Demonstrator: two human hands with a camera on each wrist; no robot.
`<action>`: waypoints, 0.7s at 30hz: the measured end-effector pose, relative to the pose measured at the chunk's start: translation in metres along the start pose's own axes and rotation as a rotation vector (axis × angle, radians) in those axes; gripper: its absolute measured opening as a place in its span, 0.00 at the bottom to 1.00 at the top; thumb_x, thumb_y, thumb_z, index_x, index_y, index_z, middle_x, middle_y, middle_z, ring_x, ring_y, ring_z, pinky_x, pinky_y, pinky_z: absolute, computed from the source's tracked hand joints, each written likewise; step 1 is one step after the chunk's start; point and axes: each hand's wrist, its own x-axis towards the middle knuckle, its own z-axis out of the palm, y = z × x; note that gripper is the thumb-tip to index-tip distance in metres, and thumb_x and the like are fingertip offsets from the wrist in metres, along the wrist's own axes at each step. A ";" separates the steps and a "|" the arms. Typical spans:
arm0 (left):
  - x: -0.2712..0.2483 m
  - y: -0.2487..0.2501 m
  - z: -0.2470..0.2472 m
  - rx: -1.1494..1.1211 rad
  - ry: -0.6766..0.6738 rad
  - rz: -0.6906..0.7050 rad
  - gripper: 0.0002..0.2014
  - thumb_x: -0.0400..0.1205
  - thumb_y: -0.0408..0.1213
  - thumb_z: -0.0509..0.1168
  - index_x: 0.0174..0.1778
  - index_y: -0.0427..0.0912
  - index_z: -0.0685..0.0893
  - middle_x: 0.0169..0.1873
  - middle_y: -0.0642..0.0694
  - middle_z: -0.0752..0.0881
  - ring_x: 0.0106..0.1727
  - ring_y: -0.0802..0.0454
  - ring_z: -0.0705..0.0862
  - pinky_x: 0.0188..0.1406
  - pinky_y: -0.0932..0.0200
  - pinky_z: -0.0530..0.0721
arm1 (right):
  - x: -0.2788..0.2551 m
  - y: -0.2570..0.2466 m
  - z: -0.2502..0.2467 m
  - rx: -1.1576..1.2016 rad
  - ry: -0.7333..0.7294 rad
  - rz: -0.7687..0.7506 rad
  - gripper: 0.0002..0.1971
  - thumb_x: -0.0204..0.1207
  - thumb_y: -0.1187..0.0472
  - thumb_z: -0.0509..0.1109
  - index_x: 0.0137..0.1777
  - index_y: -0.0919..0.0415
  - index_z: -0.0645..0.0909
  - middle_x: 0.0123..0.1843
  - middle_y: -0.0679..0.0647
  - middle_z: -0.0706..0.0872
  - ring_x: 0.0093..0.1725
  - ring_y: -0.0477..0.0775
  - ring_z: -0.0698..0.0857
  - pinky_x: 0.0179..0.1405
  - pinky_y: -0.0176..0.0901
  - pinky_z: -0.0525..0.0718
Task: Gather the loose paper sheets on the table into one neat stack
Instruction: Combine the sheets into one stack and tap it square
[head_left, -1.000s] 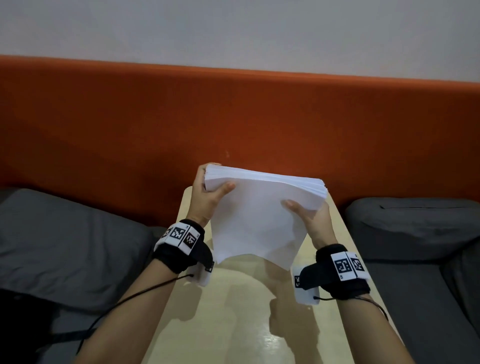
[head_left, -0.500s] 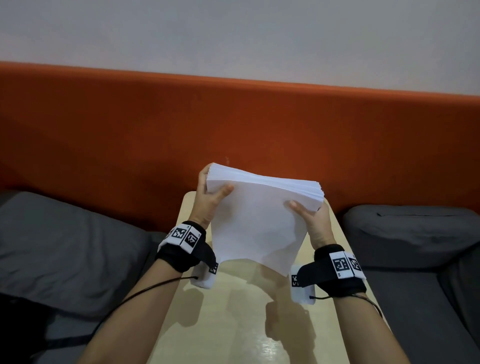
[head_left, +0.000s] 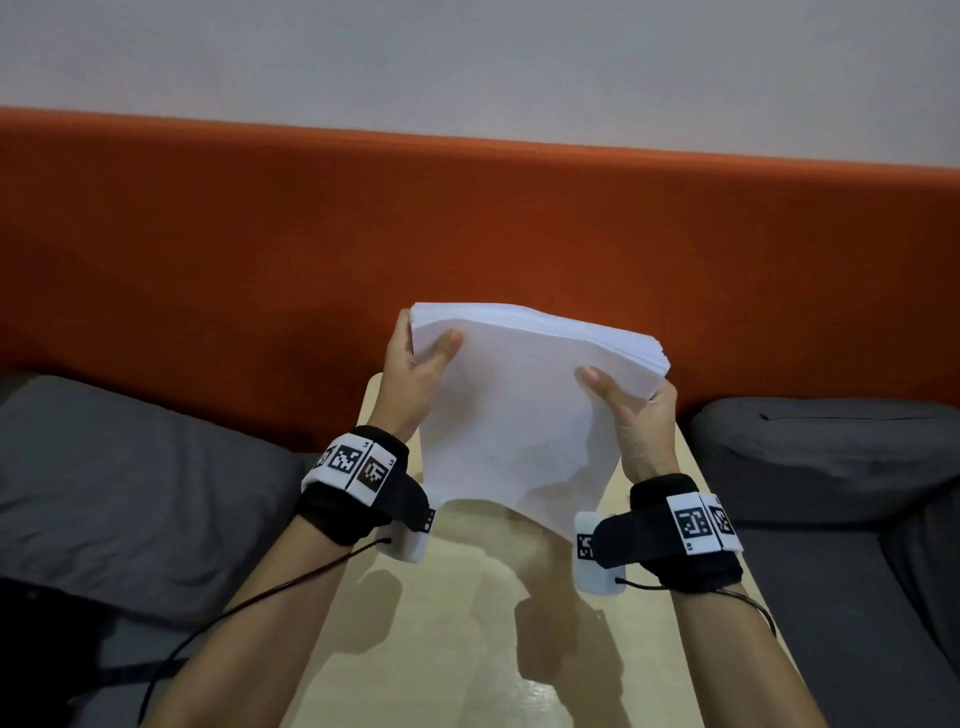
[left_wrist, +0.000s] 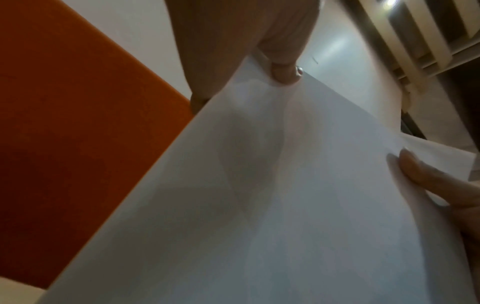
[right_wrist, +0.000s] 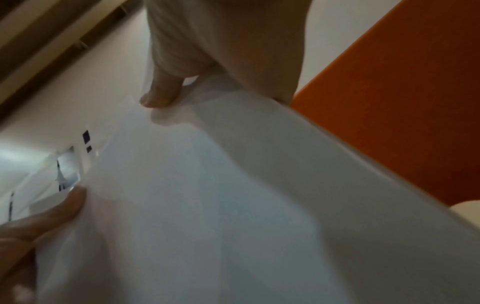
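Observation:
A thick stack of white paper sheets stands nearly upright in the air above the light wooden table. My left hand grips its upper left corner, thumb on the near face, fingers behind. My right hand grips the upper right side the same way. The stack's bottom edge curls and hangs a little above the tabletop. In the left wrist view the paper fills the picture under my thumb. The right wrist view shows the paper likewise, with my thumb pressed on it.
An orange padded backrest runs behind the table under a pale wall. Grey cushions lie to the left and right of the narrow table. Cables trail from both wrist bands.
Both hands have lifted the stack slightly and it has tilted a little, its left corner rising. The grips are unchanged.

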 end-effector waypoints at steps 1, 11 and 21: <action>0.000 0.001 -0.001 0.015 -0.014 0.023 0.14 0.79 0.35 0.67 0.58 0.45 0.74 0.53 0.45 0.85 0.53 0.49 0.85 0.55 0.51 0.85 | 0.000 0.000 0.000 -0.010 -0.005 -0.003 0.10 0.69 0.71 0.74 0.43 0.54 0.84 0.35 0.43 0.91 0.36 0.40 0.88 0.34 0.33 0.85; 0.006 -0.020 -0.006 0.009 -0.020 -0.038 0.18 0.77 0.34 0.71 0.59 0.43 0.73 0.48 0.49 0.85 0.47 0.56 0.86 0.54 0.51 0.84 | 0.019 -0.006 -0.001 -0.272 -0.074 -0.063 0.20 0.62 0.65 0.82 0.52 0.58 0.79 0.46 0.45 0.84 0.40 0.34 0.83 0.37 0.28 0.80; 0.005 -0.020 -0.004 -0.002 -0.013 -0.007 0.15 0.79 0.29 0.67 0.59 0.40 0.72 0.45 0.50 0.84 0.40 0.65 0.86 0.40 0.65 0.85 | 0.028 -0.055 0.028 -1.406 -0.274 -0.177 0.30 0.64 0.37 0.75 0.64 0.50 0.77 0.62 0.50 0.83 0.63 0.56 0.79 0.64 0.55 0.73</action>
